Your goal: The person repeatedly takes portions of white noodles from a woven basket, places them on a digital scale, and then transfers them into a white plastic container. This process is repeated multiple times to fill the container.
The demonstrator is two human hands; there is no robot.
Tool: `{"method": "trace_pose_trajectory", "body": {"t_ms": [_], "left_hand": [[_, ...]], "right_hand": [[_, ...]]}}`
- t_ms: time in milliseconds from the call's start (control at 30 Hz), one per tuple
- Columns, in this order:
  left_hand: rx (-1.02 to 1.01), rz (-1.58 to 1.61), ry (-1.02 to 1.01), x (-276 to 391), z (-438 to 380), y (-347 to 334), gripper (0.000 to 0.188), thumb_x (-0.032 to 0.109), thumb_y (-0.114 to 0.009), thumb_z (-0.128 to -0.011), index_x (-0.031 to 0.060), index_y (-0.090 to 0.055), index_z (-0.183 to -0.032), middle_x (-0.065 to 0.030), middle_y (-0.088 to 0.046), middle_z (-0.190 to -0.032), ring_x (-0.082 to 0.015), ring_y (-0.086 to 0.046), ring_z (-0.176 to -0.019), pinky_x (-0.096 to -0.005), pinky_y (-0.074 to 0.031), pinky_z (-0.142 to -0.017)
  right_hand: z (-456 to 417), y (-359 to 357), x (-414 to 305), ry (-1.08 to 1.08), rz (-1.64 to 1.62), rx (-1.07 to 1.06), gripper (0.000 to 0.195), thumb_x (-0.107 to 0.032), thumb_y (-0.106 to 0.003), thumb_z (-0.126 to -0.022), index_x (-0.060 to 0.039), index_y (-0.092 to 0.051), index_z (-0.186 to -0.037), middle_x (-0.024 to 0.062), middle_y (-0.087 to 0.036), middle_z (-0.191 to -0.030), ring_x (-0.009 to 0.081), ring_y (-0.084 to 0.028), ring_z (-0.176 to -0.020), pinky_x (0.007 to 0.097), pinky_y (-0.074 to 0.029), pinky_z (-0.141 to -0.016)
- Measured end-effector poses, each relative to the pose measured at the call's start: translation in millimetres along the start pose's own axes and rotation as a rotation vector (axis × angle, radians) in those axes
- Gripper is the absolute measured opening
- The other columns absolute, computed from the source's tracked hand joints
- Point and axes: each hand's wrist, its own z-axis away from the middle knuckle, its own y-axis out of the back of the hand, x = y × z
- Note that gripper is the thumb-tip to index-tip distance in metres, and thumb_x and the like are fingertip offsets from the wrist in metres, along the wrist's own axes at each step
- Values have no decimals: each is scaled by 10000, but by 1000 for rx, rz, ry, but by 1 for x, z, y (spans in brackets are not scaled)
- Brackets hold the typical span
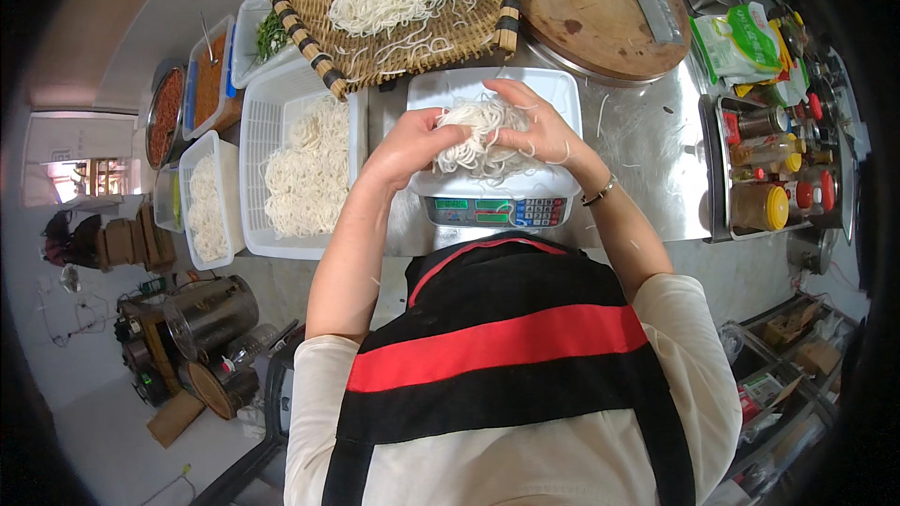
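Both my hands are gathered around a bundle of white noodles (481,133) above the white tray (432,88) of a digital kitchen scale (460,214). My left hand (415,144) grips the bundle's left side, its thumb across the front. On the other side, my right hand (531,123) holds the noodles with its fingers spread along the top and its thumb at the front. A few strands hang down onto the tray. Left of the scale stands a white plastic basket (261,133) with portions of noodles (306,186) in it.
A woven bamboo basket (394,60) with more noodles juts over the back of the scale. At back right, a cleaver (650,3) lies on a round wooden cutting board (576,7). Jars (759,206) stand in a right-hand tray; a smaller noodle tub (228,176) sits at far left.
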Motion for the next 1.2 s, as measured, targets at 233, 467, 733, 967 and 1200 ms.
{"method": "trace_pose_trajectory", "body": {"t_ms": [233,467,733,967,1200], "left_hand": [[-118,613,-137,3,10,-3,394,171,-638,-833,-37,-555,-1158,-73,-666,-956,-93,-641,-722,-200,-475,-519],[-262,695,-209,-2,17,-12,427,141,-615,-830,-61,-518,-1193,-90,-661,-955,-91,-626,-679,-194,-460,-488],[-274,947,-423,5,3,-30,253,124,-540,-890,-25,-554,-1095,-70,-646,-874,-61,-539,-563,-194,-383,-431],[274,401,-235,1,1,-21,136,104,-506,-920,35,-602,-987,-16,-613,-740,-61,-470,-455,-212,-339,-397],[225,-247,-83,-48,-18,-1,163,117,-518,-851,-9,-622,-846,-22,-531,-550,-107,-474,-427,-284,-378,-406]], "right_hand": [[-7,0,24,-267,-577,-203,465,-134,-669,-813,-11,-551,-1245,58,-617,-1143,132,-563,-1042,269,-445,-909],[-15,6,9,-251,-661,-142,500,-304,-583,-861,25,-547,-1236,81,-612,-1198,151,-595,-1029,278,-456,-914],[-2,-35,31,-393,-1024,-42,720,-582,-536,-873,25,-513,-1259,101,-641,-1098,205,-615,-1012,313,-473,-913],[-9,-17,-16,-267,-255,-750,549,-392,-713,-768,-41,-555,-1161,49,-655,-885,149,-626,-804,316,-498,-729],[-37,5,-64,-45,444,-633,334,-106,-646,-672,-50,-575,-994,199,-628,-818,402,-604,-829,449,-475,-688]]}}
